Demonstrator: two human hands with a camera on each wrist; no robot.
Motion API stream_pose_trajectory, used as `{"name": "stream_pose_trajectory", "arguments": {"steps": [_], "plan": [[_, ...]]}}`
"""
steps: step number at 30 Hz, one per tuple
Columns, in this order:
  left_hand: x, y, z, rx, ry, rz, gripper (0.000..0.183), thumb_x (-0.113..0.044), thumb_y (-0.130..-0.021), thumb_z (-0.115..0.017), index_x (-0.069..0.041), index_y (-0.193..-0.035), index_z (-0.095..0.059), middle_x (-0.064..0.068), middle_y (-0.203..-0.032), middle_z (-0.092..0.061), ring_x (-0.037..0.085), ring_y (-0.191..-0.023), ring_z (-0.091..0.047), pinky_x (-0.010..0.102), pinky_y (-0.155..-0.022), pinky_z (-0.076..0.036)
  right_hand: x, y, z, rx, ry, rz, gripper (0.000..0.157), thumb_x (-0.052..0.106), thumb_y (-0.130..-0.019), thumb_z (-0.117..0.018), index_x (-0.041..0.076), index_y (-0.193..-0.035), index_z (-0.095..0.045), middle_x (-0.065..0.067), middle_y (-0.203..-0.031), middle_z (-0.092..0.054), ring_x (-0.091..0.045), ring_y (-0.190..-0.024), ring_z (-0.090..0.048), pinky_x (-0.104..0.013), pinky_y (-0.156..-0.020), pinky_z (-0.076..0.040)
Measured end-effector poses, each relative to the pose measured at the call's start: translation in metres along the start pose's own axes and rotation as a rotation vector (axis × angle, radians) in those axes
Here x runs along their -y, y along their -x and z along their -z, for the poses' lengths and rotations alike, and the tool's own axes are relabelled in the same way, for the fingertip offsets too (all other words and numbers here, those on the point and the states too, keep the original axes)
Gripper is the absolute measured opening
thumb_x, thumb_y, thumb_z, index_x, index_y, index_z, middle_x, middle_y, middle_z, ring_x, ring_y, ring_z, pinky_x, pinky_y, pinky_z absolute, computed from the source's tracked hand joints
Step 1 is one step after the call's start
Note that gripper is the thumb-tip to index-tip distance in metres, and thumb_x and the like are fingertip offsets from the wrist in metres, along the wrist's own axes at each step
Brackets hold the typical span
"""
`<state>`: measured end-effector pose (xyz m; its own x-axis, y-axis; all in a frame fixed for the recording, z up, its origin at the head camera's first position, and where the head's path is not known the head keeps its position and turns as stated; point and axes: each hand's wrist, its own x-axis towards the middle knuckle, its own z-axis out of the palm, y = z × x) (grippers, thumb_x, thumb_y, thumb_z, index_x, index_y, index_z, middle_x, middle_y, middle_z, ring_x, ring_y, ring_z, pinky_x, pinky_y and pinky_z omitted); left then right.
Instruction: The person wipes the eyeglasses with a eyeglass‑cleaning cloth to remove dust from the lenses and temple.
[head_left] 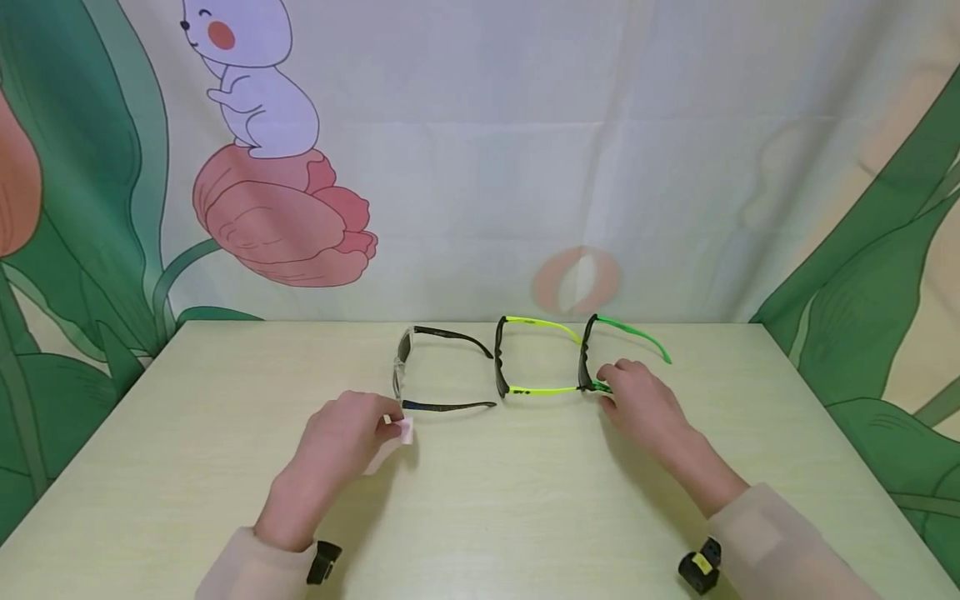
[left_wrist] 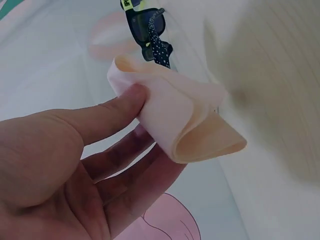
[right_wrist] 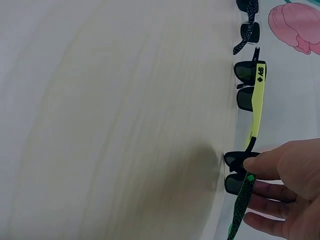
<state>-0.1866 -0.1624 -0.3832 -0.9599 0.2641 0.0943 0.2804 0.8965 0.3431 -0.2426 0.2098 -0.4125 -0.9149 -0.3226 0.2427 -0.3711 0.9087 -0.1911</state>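
Observation:
My left hand (head_left: 341,437) pinches a folded pale pink cloth (left_wrist: 160,100) between thumb and fingers, just in front of the clear-framed sunglasses (head_left: 397,375) with dark speckled temples. My right hand (head_left: 641,400) is at the rightmost sunglasses (head_left: 585,354), which have a black front and green temples. In the right wrist view, its thumb lies at the hinge of the green patterned temple (right_wrist: 243,197), with the fingers behind. Between these two pairs stand black sunglasses with yellow temples (head_left: 543,391). All three pairs have their temples unfolded and pointing right.
The pale wooden table (head_left: 487,500) runs back to a printed curtain (head_left: 465,167) right behind the sunglasses. The three pairs form a row near the back edge, close to one another. Small black devices (head_left: 700,567) are worn at both wrists.

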Motion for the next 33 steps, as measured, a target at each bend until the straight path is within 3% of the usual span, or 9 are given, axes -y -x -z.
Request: {"name": "stream_pose_trajectory", "arguments": {"steps": [3,9,14,18,27,33], "plan": [[-0.003,0.0,-0.001,-0.023,0.002,0.003,0.005,-0.012,-0.091,-0.08,-0.015,-0.095,-0.08,-0.002,-0.082,-0.07,0.014,-0.063,-0.057,0.031,-0.051,-0.044,0.002,-0.002,0.001,-0.002,0.012,0.003,0.023,-0.003,-0.084,-0.08,-0.004,-0.106,-0.072,-0.015,-0.094,-0.066,-0.035,-0.09,-0.063,-0.046,-0.073,-0.057],[-0.006,-0.001,-0.003,-0.005,-0.001,0.02,0.007,-0.01,-0.091,-0.078,-0.017,-0.095,-0.08,-0.002,-0.089,-0.073,0.015,-0.064,-0.058,0.031,-0.052,-0.045,0.002,-0.006,0.0,0.028,0.027,-0.018,0.017,-0.003,-0.085,-0.078,-0.002,-0.102,-0.073,-0.012,-0.089,-0.066,-0.033,-0.085,-0.064,-0.044,-0.067,-0.057],[-0.009,-0.001,-0.003,-0.009,0.009,0.017,0.009,-0.009,-0.09,-0.079,-0.011,-0.098,-0.076,-0.001,-0.083,-0.071,0.017,-0.065,-0.06,0.034,-0.053,-0.047,-0.001,-0.008,-0.003,0.031,0.054,-0.018,0.013,-0.003,-0.085,-0.077,0.001,-0.097,-0.073,-0.008,-0.084,-0.064,-0.029,-0.079,-0.065,-0.042,-0.06,-0.055],[-0.01,-0.002,-0.002,-0.026,0.015,0.016,0.014,-0.009,-0.088,-0.081,-0.011,-0.091,-0.068,-0.005,-0.074,-0.064,0.018,-0.063,-0.058,0.035,-0.054,-0.047,-0.002,-0.01,-0.004,0.027,0.056,-0.019,0.012,-0.003,-0.085,-0.077,0.004,-0.092,-0.072,-0.005,-0.079,-0.062,-0.026,-0.074,-0.062,-0.04,-0.055,-0.053],[-0.013,-0.003,-0.003,-0.049,0.046,0.011,0.011,-0.004,-0.087,-0.081,-0.008,-0.09,-0.071,0.0,-0.08,-0.07,0.02,-0.07,-0.064,0.039,-0.061,-0.053,-0.005,-0.011,-0.005,-0.001,0.077,-0.01,0.013,-0.002,-0.084,-0.08,0.008,-0.087,-0.071,-0.002,-0.076,-0.06,-0.023,-0.071,-0.061,-0.039,-0.054,-0.051],[-0.015,-0.003,-0.004,-0.051,0.057,0.011,0.011,0.0,-0.088,-0.078,-0.008,-0.087,-0.07,0.0,-0.079,-0.067,0.018,-0.065,-0.058,0.036,-0.058,-0.05,-0.006,-0.009,-0.002,-0.063,0.091,-0.011,0.011,0.0,-0.085,-0.081,0.006,-0.091,-0.074,-0.005,-0.079,-0.06,-0.026,-0.075,-0.06,-0.042,-0.053,-0.054]]}}
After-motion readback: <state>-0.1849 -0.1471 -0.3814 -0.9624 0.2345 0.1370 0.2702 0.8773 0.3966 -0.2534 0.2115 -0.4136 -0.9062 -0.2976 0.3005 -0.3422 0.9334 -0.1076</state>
